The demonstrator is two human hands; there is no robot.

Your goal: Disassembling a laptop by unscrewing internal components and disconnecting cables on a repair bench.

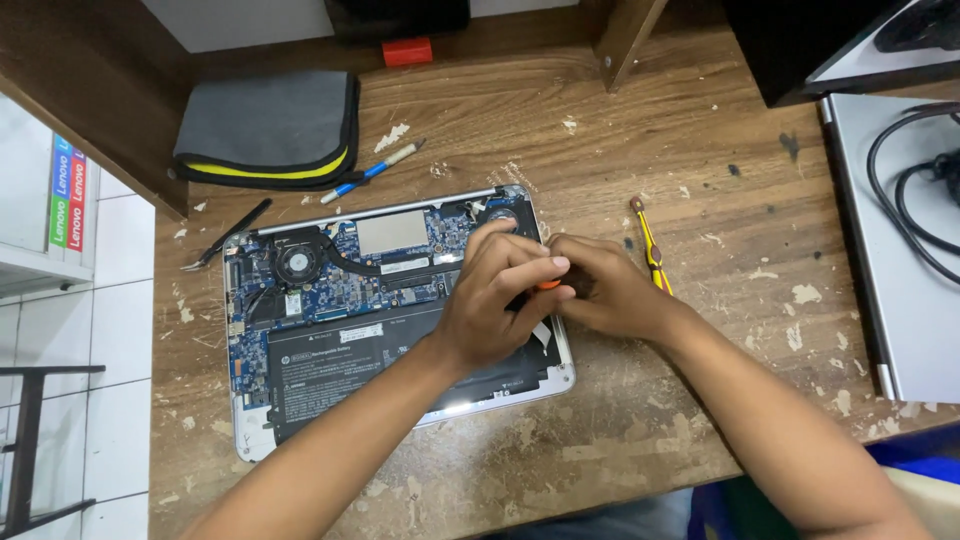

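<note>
A worn wooden tabletop [620,160], flecked with pale chips of paint, fills most of the view. On its left half lies an opened laptop [330,330] with its bottom cover off, showing a blue circuit board, a round fan, a copper heat pipe and a wide black battery along the near edge. At the far right sits a closed silver laptop [900,300] with a black cable coiled on top. A grey folded cloth [270,125] with yellow and black trim rests at the back left.

Both forearms reach in from the bottom edge and meet over the right end of the opened laptop. The left hand [495,300] lies over the board and battery corner, its fingers clenched around a small orange-handled tool [548,285], of which only a bit of orange shows. The right hand [605,290] presses against it from the right, fingers curled onto the same tool; its tip is hidden.

Just right of the hands lies a yellow screwdriver [650,245]. Behind the laptop lie a blue-and-white pen [375,170] and black tweezers [228,235]. A small red block [407,50] sits at the far edge.
</note>
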